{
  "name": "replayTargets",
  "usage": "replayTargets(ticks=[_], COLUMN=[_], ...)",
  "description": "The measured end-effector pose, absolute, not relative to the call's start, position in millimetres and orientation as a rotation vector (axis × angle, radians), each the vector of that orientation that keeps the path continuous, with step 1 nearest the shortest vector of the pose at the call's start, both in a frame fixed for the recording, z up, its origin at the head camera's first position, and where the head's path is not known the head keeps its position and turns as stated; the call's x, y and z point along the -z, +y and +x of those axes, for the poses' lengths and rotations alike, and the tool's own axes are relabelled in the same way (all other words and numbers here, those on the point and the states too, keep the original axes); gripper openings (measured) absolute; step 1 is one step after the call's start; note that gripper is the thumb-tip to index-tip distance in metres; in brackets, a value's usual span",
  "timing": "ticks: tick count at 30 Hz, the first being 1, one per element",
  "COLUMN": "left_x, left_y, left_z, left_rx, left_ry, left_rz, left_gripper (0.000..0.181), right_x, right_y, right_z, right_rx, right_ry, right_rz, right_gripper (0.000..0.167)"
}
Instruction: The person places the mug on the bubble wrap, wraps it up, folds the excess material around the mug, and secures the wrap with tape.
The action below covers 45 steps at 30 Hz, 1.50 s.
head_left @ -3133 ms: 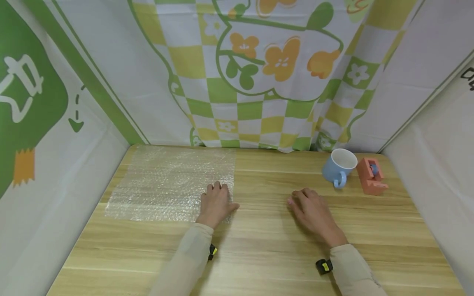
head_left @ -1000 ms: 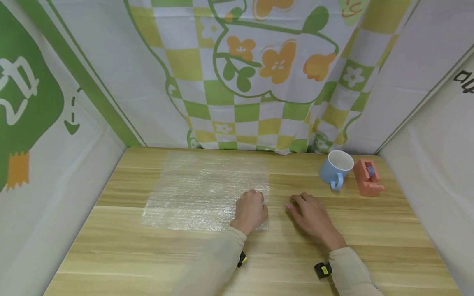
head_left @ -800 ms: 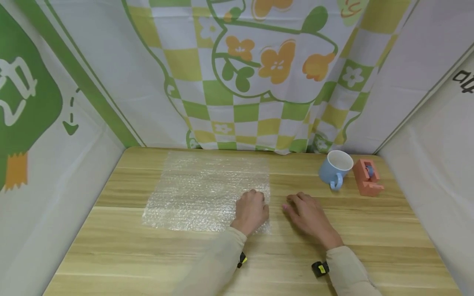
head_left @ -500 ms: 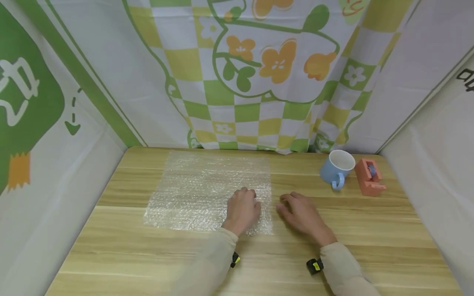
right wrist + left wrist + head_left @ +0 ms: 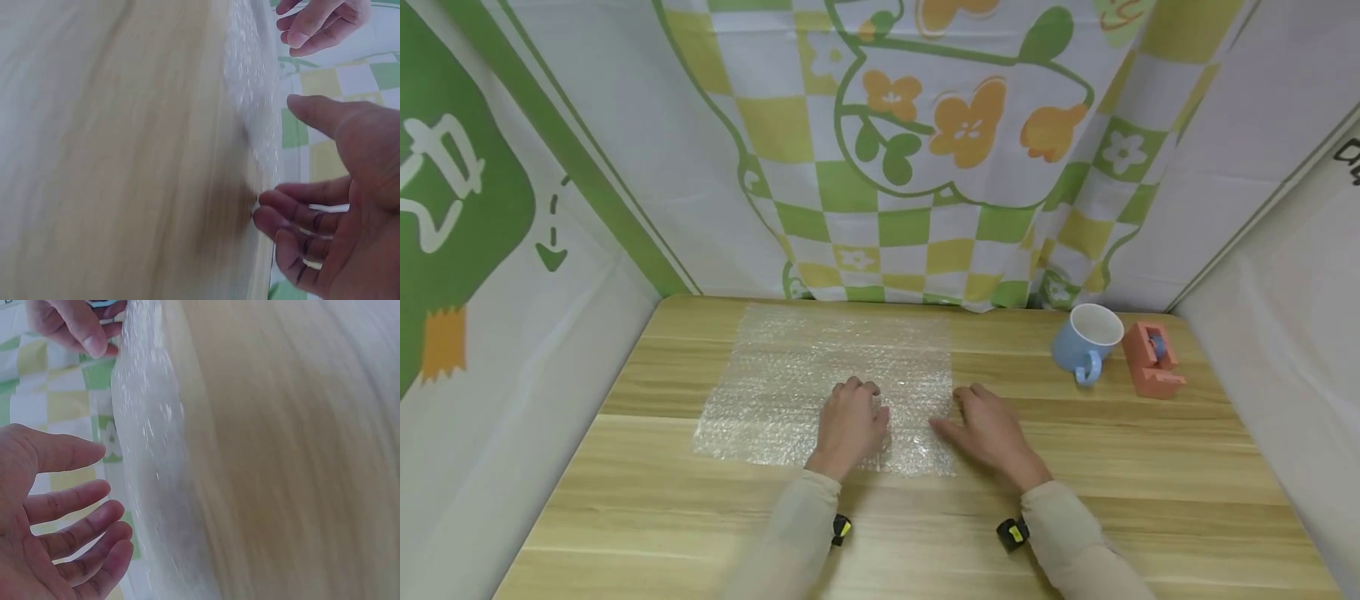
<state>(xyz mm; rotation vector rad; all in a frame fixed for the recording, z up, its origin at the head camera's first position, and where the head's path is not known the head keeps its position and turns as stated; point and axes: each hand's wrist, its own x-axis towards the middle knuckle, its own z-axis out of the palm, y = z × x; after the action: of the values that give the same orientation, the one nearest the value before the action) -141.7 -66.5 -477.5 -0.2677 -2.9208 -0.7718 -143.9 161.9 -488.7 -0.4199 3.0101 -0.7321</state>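
Observation:
A clear sheet of bubble wrap lies flat on the wooden table, left of its middle. Over the sheet's right half is my left hand, palm down in the head view. The left wrist view shows that hand's fingers spread loosely, with nothing between them. My right hand is at the sheet's right edge, its thumb reaching over that edge. In the right wrist view its fingers are loosely bent and hold nothing. Whether either hand touches the sheet, I cannot tell.
Toward the back right of the wooden table stands a light blue mug, handle toward me. Beside it is a coral tape dispenser with a blue roll. A checkered curtain hangs behind the table, and pale walls flank it.
Earlier the bubble wrap slid right with my left hand. Since then the left hand has moved back left over the sheet, while the right hand has come left to its edge.

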Motion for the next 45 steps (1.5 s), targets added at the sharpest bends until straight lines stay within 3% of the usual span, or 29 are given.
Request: replayTargets(ticks=[16, 23, 32, 45], left_x=[480, 480, 480, 481], left_y=[-122, -134, -123, -84], left_z=[-139, -140, -141, -143], left_rx=[0.783, 0.781, 0.788, 0.794], left_ry=[-2.901, -2.888, -2.858, -2.879], left_rz=[-0.097, -0.063, -0.102, -0.210], left_gripper=[0.030, 0.032, 0.028, 0.025], right_x=[489, 490, 491, 494], right_y=[132, 128, 128, 164], right_z=[-155, -159, -159, -152], right_rx=[0.794, 0.844, 1.024, 1.085], right_ry=[2.955, 2.931, 2.919, 2.964], right_rz=[-0.234, -0.186, -0.123, -0.083], right_gripper=[0.067, 0.056, 0.035, 0.033])
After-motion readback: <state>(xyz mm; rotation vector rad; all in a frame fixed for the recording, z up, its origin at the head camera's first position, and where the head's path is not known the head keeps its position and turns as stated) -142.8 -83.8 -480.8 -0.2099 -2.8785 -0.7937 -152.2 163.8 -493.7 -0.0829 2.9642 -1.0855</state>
